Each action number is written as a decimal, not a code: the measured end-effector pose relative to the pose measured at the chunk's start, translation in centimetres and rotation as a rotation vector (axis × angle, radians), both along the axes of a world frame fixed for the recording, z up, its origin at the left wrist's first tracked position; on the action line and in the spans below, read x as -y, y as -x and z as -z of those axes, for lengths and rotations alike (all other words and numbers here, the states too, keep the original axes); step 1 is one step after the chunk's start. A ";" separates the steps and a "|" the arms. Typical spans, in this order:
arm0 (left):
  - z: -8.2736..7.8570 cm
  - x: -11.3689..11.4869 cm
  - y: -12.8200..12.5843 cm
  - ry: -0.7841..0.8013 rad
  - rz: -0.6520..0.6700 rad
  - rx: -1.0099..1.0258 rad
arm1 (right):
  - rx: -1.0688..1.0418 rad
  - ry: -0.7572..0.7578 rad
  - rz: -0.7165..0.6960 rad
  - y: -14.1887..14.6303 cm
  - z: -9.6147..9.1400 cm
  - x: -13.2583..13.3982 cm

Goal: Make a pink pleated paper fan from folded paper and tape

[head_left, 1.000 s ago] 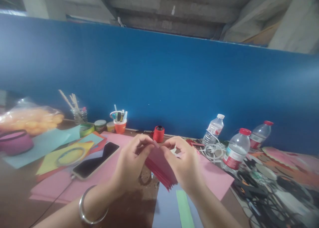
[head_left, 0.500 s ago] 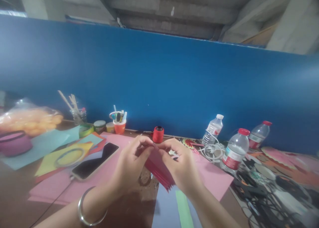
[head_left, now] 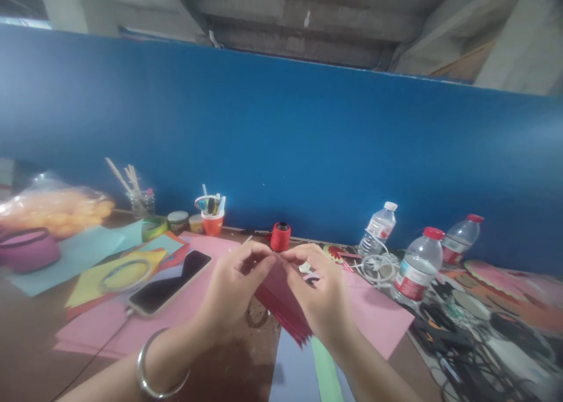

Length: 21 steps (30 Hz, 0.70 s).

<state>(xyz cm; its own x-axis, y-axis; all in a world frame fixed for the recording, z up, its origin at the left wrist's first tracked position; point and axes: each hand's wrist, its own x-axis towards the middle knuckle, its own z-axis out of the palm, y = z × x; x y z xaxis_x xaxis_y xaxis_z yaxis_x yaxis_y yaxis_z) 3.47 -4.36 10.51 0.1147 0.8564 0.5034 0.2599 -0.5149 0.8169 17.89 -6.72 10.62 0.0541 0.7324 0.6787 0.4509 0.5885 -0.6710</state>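
Observation:
Folded red paper [head_left: 285, 305], with layered pleats along its lower edge, hangs between my hands above the table. My left hand [head_left: 235, 285] pinches its top end with thumb and forefinger. Close beside it, my right hand [head_left: 317, 288] is also closed on the paper's upper part, thumb and forefinger meeting near the left fingertips. Whether a thread runs between the fingertips is too small to make out. A spool of red thread [head_left: 280, 237] stands upright just beyond my fingers.
Pink sheets [head_left: 373, 308] lie under and around my hands, with a phone [head_left: 171, 285] on the left. Plastic bottles [head_left: 417, 267] and tangled cables [head_left: 475, 355] crowd the right. A red cup of tools [head_left: 213, 221] stands at the back, before a blue partition [head_left: 281, 126].
Both hands keep their pinch on the red paper. Its pleated lower end has swung slightly down and to the right; the view has shifted a little.

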 end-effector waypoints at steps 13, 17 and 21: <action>0.3 -0.1 -0.1 0.001 0.005 -0.020 | -0.035 0.131 -0.145 -0.1 -0.3 0.2; 0.2 -0.1 0.0 0.019 0.008 0.003 | -0.024 0.088 -0.136 -0.1 0.0 0.1; 0.0 -0.1 0.1 0.042 0.044 0.040 | -0.016 0.043 -0.113 -0.1 0.2 0.2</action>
<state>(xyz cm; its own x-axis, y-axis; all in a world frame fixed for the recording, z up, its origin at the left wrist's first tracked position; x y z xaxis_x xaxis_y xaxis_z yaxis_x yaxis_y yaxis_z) 3.35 -4.28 10.51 0.1331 0.8715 0.4720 0.2048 -0.4901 0.8472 18.01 -6.95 10.46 -0.0200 0.7629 0.6462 0.3722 0.6056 -0.7034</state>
